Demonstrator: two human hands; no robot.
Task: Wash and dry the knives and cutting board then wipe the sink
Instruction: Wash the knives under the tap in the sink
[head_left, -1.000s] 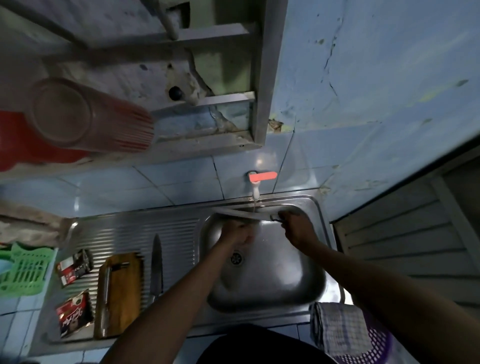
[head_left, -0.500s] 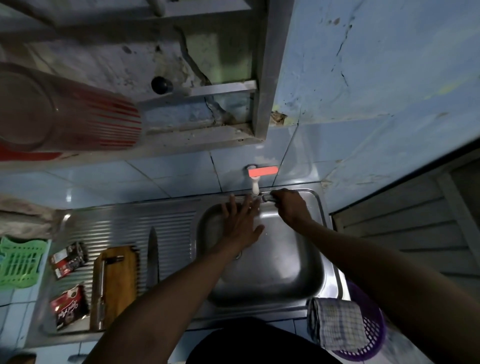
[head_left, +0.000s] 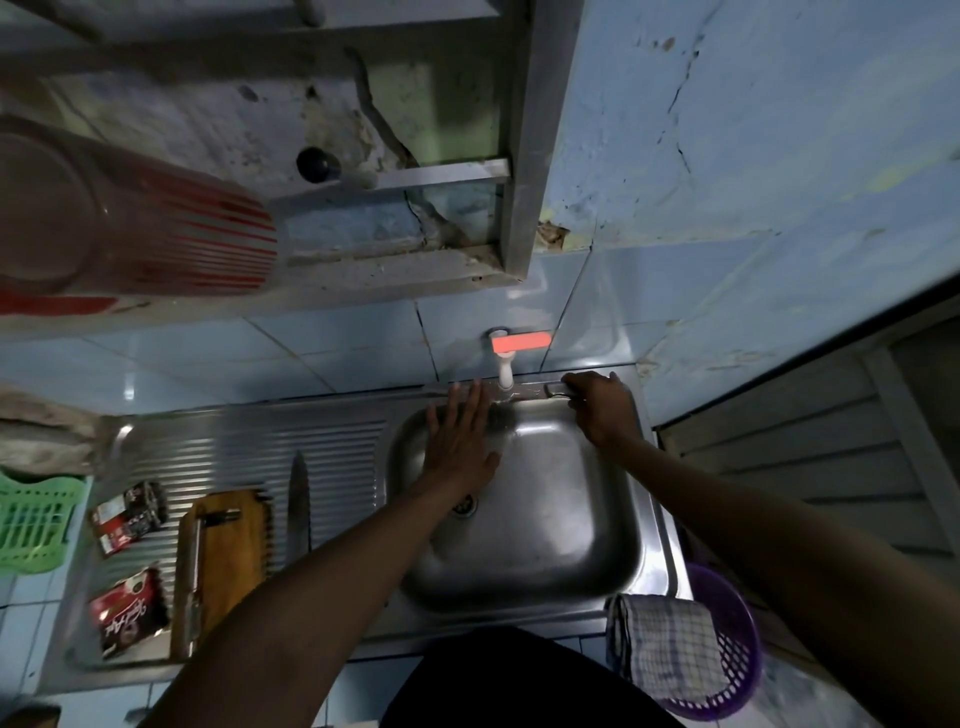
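Left hand (head_left: 460, 441) flat over sink (head_left: 545, 571); right hand (head_left: 602, 405) grips knife (head_left: 524, 391) beneath tap (head_left: 505, 374); towel (head_left: 667, 644) nearby.

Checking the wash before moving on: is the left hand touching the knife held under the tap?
Cannot tell. In the head view the left hand's straight fingertips reach the knife blade under the tap, but dim light and blur hide any contact or gap.

My left hand (head_left: 460, 441) lies flat, fingers straight and spread, arm stretched forward. My right hand (head_left: 602, 408) reaches further out, fingers curled in a grip.
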